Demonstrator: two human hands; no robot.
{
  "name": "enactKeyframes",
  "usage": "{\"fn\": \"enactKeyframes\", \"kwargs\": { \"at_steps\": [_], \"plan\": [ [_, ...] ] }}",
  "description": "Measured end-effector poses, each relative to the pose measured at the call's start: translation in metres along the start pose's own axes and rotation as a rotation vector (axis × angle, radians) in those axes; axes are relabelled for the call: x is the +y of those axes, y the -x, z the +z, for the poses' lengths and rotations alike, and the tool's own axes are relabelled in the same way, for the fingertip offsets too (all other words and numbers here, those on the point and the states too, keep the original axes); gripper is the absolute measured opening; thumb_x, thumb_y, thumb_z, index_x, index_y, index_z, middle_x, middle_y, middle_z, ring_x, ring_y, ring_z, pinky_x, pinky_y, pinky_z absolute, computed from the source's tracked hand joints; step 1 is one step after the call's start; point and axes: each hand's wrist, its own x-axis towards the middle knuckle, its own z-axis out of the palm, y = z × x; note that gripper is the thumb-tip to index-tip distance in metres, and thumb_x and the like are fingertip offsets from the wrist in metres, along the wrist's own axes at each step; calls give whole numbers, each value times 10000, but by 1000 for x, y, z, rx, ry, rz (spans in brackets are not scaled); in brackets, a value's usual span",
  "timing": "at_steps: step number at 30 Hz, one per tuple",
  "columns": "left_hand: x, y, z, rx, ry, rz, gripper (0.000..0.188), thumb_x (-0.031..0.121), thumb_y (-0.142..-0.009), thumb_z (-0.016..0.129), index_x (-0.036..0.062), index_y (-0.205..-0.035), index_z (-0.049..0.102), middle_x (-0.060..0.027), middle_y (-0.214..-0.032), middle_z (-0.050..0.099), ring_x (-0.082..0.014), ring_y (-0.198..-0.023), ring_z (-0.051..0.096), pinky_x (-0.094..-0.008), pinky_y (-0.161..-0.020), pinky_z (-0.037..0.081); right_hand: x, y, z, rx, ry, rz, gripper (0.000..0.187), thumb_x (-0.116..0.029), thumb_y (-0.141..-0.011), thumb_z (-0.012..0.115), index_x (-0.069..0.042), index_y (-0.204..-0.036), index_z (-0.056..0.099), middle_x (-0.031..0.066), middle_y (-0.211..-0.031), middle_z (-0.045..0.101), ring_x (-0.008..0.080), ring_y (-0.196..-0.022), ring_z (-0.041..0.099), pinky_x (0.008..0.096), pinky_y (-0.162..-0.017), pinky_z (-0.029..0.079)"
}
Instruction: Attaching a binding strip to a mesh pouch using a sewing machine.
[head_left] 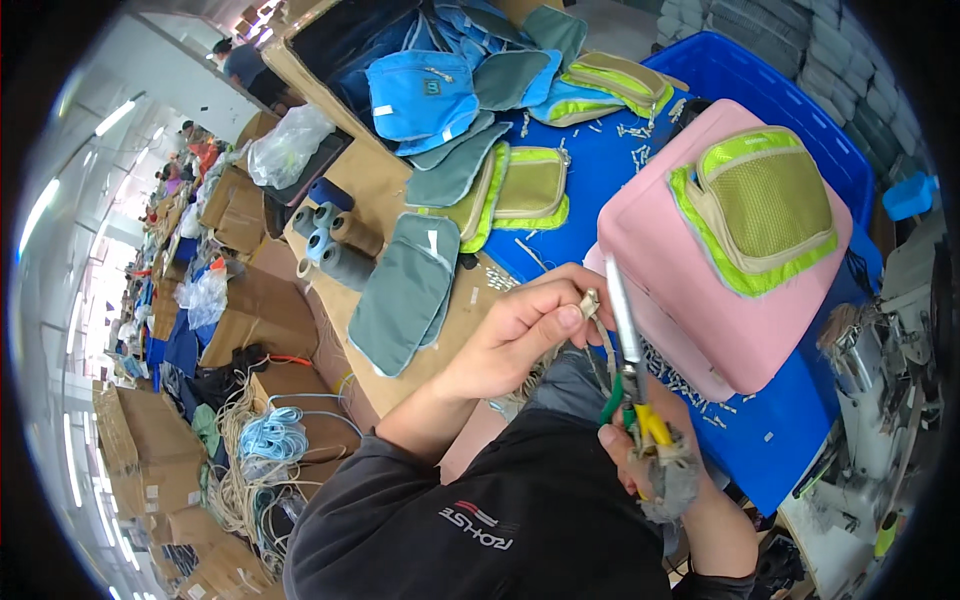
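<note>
Brown cardboard boxes (150, 450) are stacked at the far left, and beside them a coil of light blue cord (275, 437) is heaped among cream-coloured cords (240, 465). Further right, thread spools (347, 266) in blue, grey and brown are grouped near the edge of the table (775, 440). Next to them, grey fabric panels (395, 295) are laid one over another, with a blue pouch (420, 95) placed farther back and a lime-green pouch (530, 185) set just to the right of the panels.

Near the middle, a small beige piece (589, 302) is pinched between the thumb and forefinger of the left hand (520, 330), held up above the table. Just to its right, scissors (622, 315) are gripped in the right hand (621, 458), blades pointed away from the body (the handles, yellow and green, are partly wrapped in grey material). Small pale pieces (690, 378) are scattered below, beside an upturned pink bin (715, 320), on which a green mesh pouch (772, 205) is rested. A blue crate (800, 85) is seen behind, and a machine (860, 360) is stationed at the far right.
</note>
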Motion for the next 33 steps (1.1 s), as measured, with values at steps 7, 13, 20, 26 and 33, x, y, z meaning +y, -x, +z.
{"fn": "enactKeyframes", "kwargs": {
  "at_steps": [7,13,20,26,33],
  "plan": [
    [84,71,-110,834,-463,498,211,129,-974,455,24,-829,568,-120,-931,637,-200,-854,598,-328,-817,477,40,57,-52,50,-543,33,567,-189,-723,844,-38,-1168,526,35,-765,567,128,-668,585,282,-615,518],
    [226,235,-287,1901,-2385,456,259,115,-924,468,-21,-805,653,-145,-878,678,-248,-790,631,-399,-733,474,171,116,-167,12,-584,-106,506,-353,-899,726,48,-1113,504,186,-911,613,315,-664,654,486,-584,557],
    [116,250,-298,1640,-877,148,317,303,-1022,528,14,-962,643,-32,-771,615,-81,-534,562,-224,-409,376,119,140,-160,848,195,422,415,-161,-922,681,-30,-1265,487,93,-1018,563,163,-862,589,279,-774,481],
    [100,95,-111,813,-353,132,305,302,-1050,467,70,-900,599,-26,-752,616,-36,-464,389,-199,-416,268,181,168,-172,1042,795,105,520,-70,-910,639,56,-1375,443,277,-1279,571,404,-1215,548,464,-1024,446],
    [47,6,54,-167,275,-111,171,229,-1067,416,73,-1116,467,-99,-991,632,-85,-667,550,-219,-575,423,41,112,-68,1014,760,-216,371,-194,-949,591,44,-1234,570,179,-1342,515,338,-1286,476,444,-1106,335]
  ]
}}
